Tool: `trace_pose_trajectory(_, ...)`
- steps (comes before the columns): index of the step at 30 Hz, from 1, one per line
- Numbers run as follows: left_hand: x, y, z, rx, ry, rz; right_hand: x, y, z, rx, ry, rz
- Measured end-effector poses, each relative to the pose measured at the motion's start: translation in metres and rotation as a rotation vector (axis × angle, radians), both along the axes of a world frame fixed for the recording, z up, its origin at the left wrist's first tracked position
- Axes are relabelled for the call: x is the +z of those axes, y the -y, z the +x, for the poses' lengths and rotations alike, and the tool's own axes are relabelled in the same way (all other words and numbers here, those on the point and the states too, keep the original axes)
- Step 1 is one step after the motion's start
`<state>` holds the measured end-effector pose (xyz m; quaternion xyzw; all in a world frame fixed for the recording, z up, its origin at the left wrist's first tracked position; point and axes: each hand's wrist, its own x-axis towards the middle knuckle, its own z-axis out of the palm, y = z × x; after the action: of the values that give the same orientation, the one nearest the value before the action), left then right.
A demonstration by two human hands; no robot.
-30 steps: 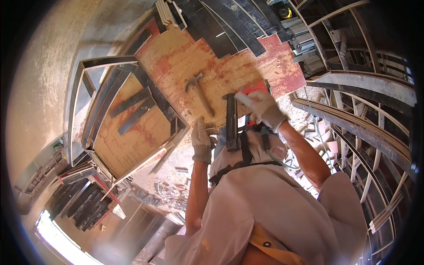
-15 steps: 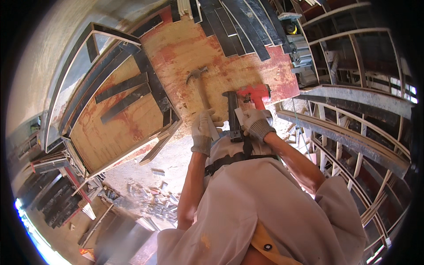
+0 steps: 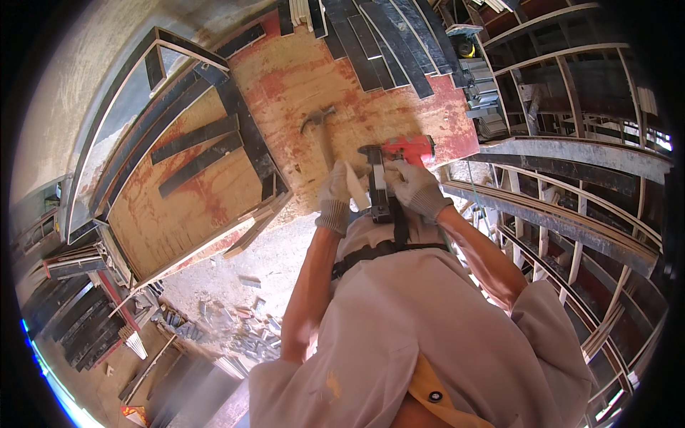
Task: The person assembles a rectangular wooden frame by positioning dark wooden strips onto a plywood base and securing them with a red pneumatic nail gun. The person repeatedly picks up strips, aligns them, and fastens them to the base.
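My left hand (image 3: 334, 191), in a grey-white knitted glove, is closed on a pale flat strip (image 3: 356, 187) that slants beside the nail gun. Just beyond that hand lies a claw hammer (image 3: 325, 135), its wooden handle running down to the glove. A red nail gun (image 3: 410, 149) with a long black magazine rests on the board, the magazine pointing back to my waist. Along the magazine shows a silvery strip (image 3: 379, 175). My gloved right hand (image 3: 416, 189) is at the magazine's right side, fingers pinched against it; what they grip is hidden.
The red-stained plywood worktop (image 3: 285, 78) carries dark boards (image 3: 371, 43) at its far side. A curved wooden frame (image 3: 207, 135) stands left. Metal strips and a tape measure (image 3: 465, 50) sit at the far right. Timber racks (image 3: 571, 178) line the right; wood scraps (image 3: 242, 321) litter the floor.
My right hand has shifted slightly left to the magazine, and the strip it held across it now appears along it. My left hand has risen slightly with its strip turned more into view.
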<state>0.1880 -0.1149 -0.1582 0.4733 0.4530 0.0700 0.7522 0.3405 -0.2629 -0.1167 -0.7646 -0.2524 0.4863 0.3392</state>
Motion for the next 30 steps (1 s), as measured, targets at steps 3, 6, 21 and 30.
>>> trace_pose_trajectory(3, 0.005, 0.018, 0.039, -0.074, 0.215, 0.102, 0.047, -0.01, -0.011, -0.13, -0.1, 0.186)
trace_pose_trajectory(6, -0.023, 0.016, 0.052, -0.355, -0.13, 0.552, 0.002, -0.003, -0.01, -0.154, -0.12, -0.016)
trace_pose_trajectory(21, -0.059, 0.045, 0.001, -0.317, -0.275, -0.095, -0.07, 0.025, 0.017, -0.006, -0.615, -0.282)
trace_pose_trajectory(30, 0.069, 0.065, 0.034, -0.331, -0.272, 0.285, -0.158, 0.059, 0.097, -0.164, 0.563, -0.061)
